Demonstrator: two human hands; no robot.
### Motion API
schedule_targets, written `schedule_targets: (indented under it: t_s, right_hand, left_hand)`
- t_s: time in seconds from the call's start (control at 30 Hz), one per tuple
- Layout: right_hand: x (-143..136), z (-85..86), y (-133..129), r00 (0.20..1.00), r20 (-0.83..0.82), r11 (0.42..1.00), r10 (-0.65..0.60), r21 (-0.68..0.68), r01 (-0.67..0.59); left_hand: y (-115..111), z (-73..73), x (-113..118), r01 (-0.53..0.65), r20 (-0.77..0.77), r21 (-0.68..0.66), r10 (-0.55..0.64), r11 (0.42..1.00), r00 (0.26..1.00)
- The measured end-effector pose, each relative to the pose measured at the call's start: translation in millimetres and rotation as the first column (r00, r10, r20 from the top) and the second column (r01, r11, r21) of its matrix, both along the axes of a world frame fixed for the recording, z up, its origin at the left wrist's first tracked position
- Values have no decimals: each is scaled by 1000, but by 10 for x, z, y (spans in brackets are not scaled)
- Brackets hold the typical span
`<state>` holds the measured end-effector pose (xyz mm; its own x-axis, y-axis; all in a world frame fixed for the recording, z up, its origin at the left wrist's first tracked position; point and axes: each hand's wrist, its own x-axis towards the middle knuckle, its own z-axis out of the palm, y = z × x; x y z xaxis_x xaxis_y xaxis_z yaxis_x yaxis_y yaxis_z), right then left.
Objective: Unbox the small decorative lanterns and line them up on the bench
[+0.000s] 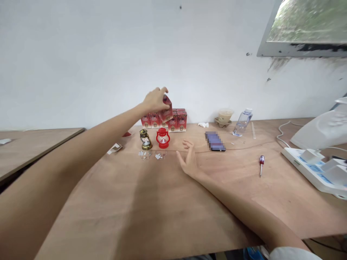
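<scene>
My left hand [156,100] grips a small red box [166,111], tilted in the air just over a row of similar red boxes [177,121] by the wall. With fingers apart and nothing in it, my right hand [189,160] rests near the middle of the wooden table. Between the hands and the boxes stand a red lantern [163,138] and, left of it, a bronze-coloured lantern [145,140]. Small loose parts [159,156] lie in front of the red lantern, and more small parts [144,155] before the bronze one.
A phone [215,141], a lidded cup [225,116] in a holder and a clear bottle [243,122] are at the back right. Farther right are a screwdriver [261,164] and a power strip [311,168] with cables. The table [162,209] ends near me.
</scene>
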<state>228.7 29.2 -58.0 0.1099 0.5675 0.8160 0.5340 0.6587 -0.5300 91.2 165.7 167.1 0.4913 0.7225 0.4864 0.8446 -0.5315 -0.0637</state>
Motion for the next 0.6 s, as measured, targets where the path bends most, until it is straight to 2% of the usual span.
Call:
schedule_targets:
  t_s: [0.07, 0.1, 0.17, 0.23, 0.33, 0.4, 0.5, 0.6]
  right_hand:
    - [17, 0, -6, 982, -153, 992, 107, -43, -115]
    - [19, 1, -18, 961, -226, 981, 158, -72, -178]
    - [3, 8, -68, 903, -350, 944, 250, -121, -308]
    - [-36, 21, -150, 832, -454, 896, 321, -141, -422]
    - [-111, 36, -284, 748, -572, 835, 336, -187, -518]
    - [-146, 30, -331, 744, -609, 823, 274, -252, -510]
    - [-161, 4, -313, 757, -630, 826, 172, -326, -459]
    - [-156, -12, -267, 775, -625, 835, 95, -374, -403]
  left_hand:
    - [-279, 19, -155, 90, 265, 21, -93, 996, 960]
    - [-447, -33, -239, 137, 397, -11, -122, 990, 910]
    - [-814, -260, -407, 235, 641, -132, -98, 963, 761]
    - [-1163, -610, -561, 317, 786, -237, -10, 918, 618]
    - [-1516, -1176, -744, 400, 874, -331, 118, 855, 471]
    - [-1620, -1461, -820, 463, 898, -385, 208, 798, 386]
    - [-1672, -1675, -875, 569, 901, -433, 312, 699, 302]
    - [-1690, -1705, -902, 670, 888, -456, 352, 586, 296]
